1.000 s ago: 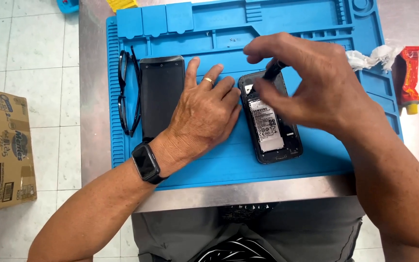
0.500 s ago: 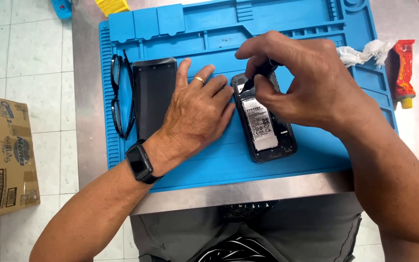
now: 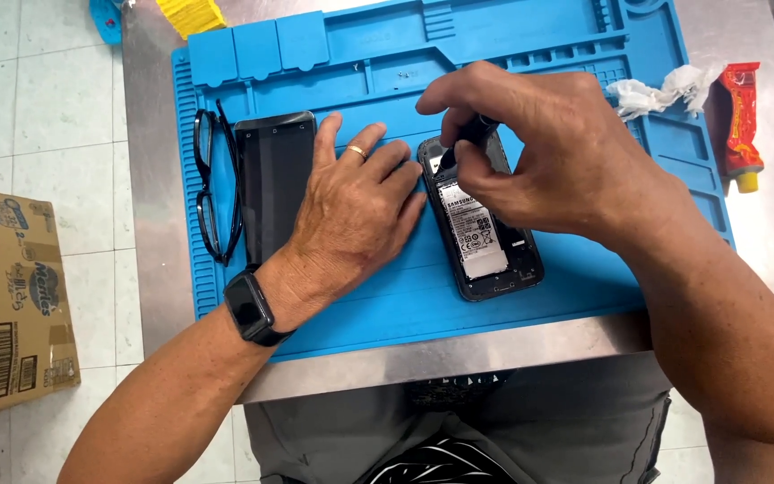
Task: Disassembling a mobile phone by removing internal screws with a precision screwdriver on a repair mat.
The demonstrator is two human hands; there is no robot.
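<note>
Since half a second ago the right hand point(image 3: 548, 152) has drawn a little nearer the top end of the opened phone point(image 3: 485, 229), and the left hand point(image 3: 351, 215) has kept its place. That phone lies back-up on the blue work mat point(image 3: 530, 54), its silver battery showing, so the inside can be reached from above. Right grip is pinched together on a small dark tool point(image 3: 468, 139), tip down at the phone's upper corner. Left hand lies flat and spread on the mat, fingertips touching the phone's left edge, likely to stop it sliding; it clasps nothing. Just left of it lie a black back panel point(image 3: 275, 179) and folded glasses point(image 3: 212, 188), set aside. At the desk's point(image 3: 763, 242) right edge rest crumpled tissue point(image 3: 665, 90) and a red tube point(image 3: 742, 121).
</note>
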